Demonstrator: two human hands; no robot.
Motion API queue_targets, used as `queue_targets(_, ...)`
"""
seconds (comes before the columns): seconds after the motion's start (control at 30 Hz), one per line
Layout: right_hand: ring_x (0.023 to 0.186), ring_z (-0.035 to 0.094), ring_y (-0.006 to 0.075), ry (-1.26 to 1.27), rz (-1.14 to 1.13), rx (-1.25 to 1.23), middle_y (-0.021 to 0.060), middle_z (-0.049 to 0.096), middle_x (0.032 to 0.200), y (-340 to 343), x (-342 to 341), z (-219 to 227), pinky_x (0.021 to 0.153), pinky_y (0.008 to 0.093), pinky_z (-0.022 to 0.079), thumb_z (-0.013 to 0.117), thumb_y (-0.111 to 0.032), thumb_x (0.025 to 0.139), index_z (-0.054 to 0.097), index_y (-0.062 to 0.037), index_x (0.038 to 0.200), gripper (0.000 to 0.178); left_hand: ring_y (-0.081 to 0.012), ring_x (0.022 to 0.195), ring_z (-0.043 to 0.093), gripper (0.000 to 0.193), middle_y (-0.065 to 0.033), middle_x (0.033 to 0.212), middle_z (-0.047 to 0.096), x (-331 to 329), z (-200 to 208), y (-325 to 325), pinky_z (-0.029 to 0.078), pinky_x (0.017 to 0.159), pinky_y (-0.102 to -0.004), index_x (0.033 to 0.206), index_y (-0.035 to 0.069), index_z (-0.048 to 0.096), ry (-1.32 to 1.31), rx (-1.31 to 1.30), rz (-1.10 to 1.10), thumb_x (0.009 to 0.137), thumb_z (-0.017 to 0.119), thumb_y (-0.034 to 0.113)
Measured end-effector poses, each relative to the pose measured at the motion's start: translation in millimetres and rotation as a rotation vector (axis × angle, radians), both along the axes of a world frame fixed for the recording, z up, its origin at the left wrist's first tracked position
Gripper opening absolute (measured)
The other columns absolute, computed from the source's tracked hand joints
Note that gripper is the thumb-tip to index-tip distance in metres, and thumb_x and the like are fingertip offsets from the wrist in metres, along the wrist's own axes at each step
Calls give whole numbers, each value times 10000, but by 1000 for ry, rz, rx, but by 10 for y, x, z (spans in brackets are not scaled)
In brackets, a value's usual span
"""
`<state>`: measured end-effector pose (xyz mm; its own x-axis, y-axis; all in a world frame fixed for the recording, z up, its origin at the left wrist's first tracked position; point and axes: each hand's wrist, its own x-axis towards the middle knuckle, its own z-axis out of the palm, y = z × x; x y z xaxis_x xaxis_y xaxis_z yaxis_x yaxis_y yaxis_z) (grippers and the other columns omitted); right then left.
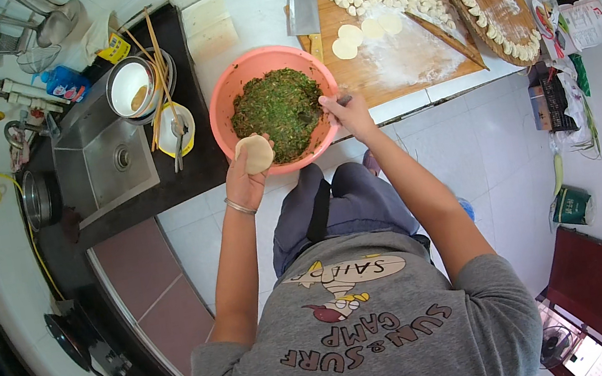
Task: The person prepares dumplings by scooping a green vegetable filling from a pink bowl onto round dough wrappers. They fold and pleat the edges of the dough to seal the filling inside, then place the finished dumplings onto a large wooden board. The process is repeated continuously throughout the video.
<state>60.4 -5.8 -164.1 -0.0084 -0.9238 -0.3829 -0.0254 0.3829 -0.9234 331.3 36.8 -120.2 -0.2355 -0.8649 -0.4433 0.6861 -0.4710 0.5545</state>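
Pointing forward, the left hand (245,182) holds a dough round (255,153).

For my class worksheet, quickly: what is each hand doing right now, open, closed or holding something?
Left hand: holding a round dough wrapper.
Right hand: closed on a slim utensil, kind unclear, at the right rim of the pink bowl.

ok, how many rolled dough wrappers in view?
5: one wrapper in the left hand, four flat on the wooden board; others may be hidden underneath.
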Motion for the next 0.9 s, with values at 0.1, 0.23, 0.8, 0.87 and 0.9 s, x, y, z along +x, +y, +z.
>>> queue_targets(0.1, 602, 592, 196, 328, 41, -204, 117, 627, 683, 70, 34, 91, 566, 302, 439, 593, -267, 894, 647, 10, 890, 282, -312, 1114, 562, 374, -181, 1210, 553, 62, -70, 5, 499, 925, -385, 1255, -21, 447, -9, -7, 7, 984, 428, 237)
queue_targets(0.23, 704, 608, 319, 456, 132, -361, 182, 626, 770, 290, 11, 375, 665, 375, 471, 553, -196, 907, 639, 26, 921, 238, -310, 1101, 569, 367, -168, 1188, 567, 82, -137, 24, 496, 925, -396, 1236, -21, 465, -28, 5, 34, 985, 429, 244)
queue_targets(0.8, 866, 596, 334, 422, 577, -661, 164, 630, 907, 547, 80, 238, 772, 383, 483, 565, -81, 851, 647, 10, 958, 162, -315, 1104, 569, 355, -176, 1185, 567, 108, -211, 39, 503, 920, -402, 1227, -26, 461, -13, 54, 28, 985, 426, 232)
queue_targets(0.87, 833, 604, 320, 359, 574, -618, 163, 634, 880, 529, 32, 233, 749, 367, 484, 565, -86, 863, 647, 19, 934, 151, -314, 1105, 568, 353, -176, 1185, 567, 108, -200, 47, 503, 920, -401, 1226, -27, 461, -29, 67, 40, 985, 428, 229)
queue_targets(0.9, 806, 610, 303, 337, 578, -584, 161, 636, 858, 518, 2, 224, 732, 354, 485, 565, -94, 872, 646, 25, 919, 151, -312, 1103, 570, 351, -174, 1184, 568, 114, -202, 46, 503, 920, -401, 1224, -26, 463, -29, 66, 42, 984, 430, 228)
